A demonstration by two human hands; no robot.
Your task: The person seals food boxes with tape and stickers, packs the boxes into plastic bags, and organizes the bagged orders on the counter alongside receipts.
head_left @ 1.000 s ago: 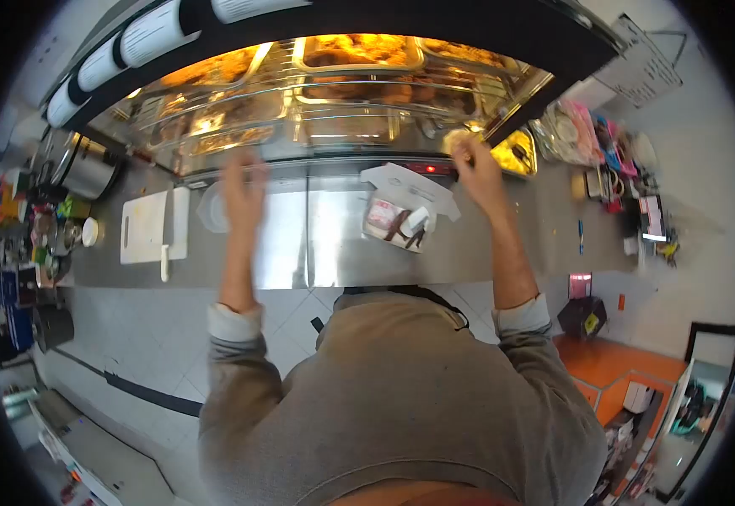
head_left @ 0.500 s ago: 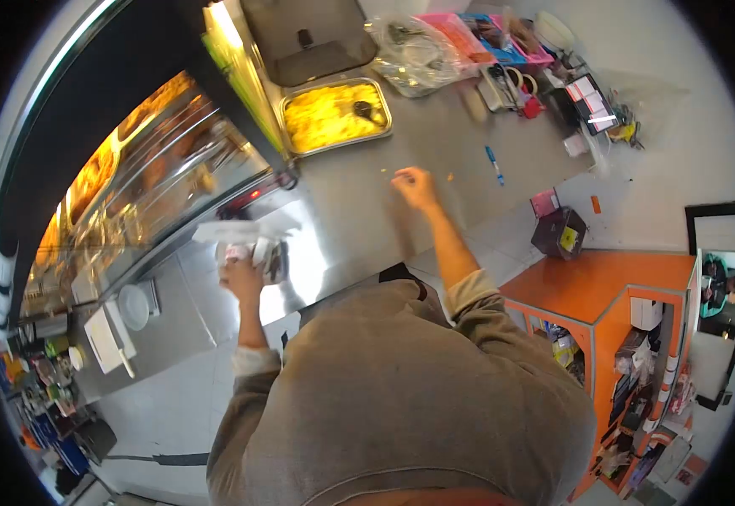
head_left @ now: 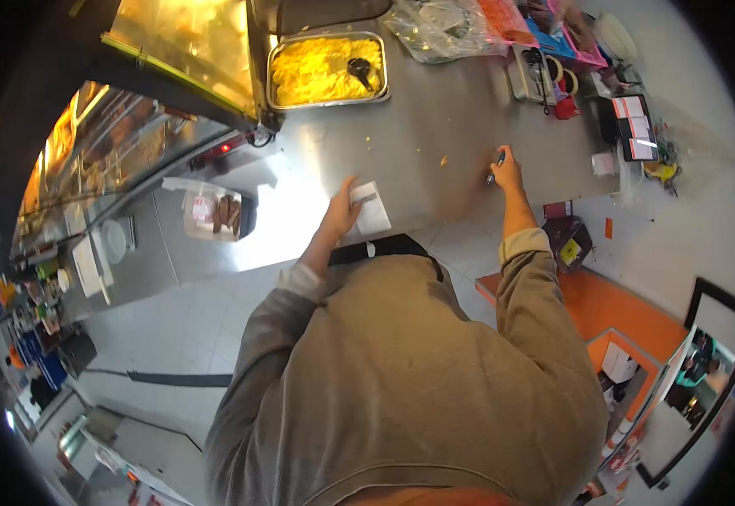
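My left hand (head_left: 340,211) grips the left edge of a small white paper pad (head_left: 375,215) at the front of the steel counter (head_left: 418,93). A dark grey strip crosses the pad's top. In my right hand (head_left: 510,174) is a blue pen (head_left: 496,169), held between closed fingers over the counter. To the left sits an open clear container (head_left: 192,228) with brown meat strips (head_left: 227,214) and a small white-and-red item inside. A metal tray (head_left: 327,104) of yellow food (head_left: 321,72), with a black spoon (head_left: 360,72) in it, stands farther back.
A lit glass food display (head_left: 131,143) borders the counter's left. At the back right are a plastic bag (head_left: 443,29), tape rolls (head_left: 568,80), scissors (head_left: 540,76) and a black box with cards (head_left: 635,126). Small yellow crumbs (head_left: 443,160) dot the counter. An orange cabinet (head_left: 587,320) stands at right.
My left hand has let go of the meat container and moved right to the paper pad. My right hand, empty before, has moved right and picked up the pen. The view has shifted.
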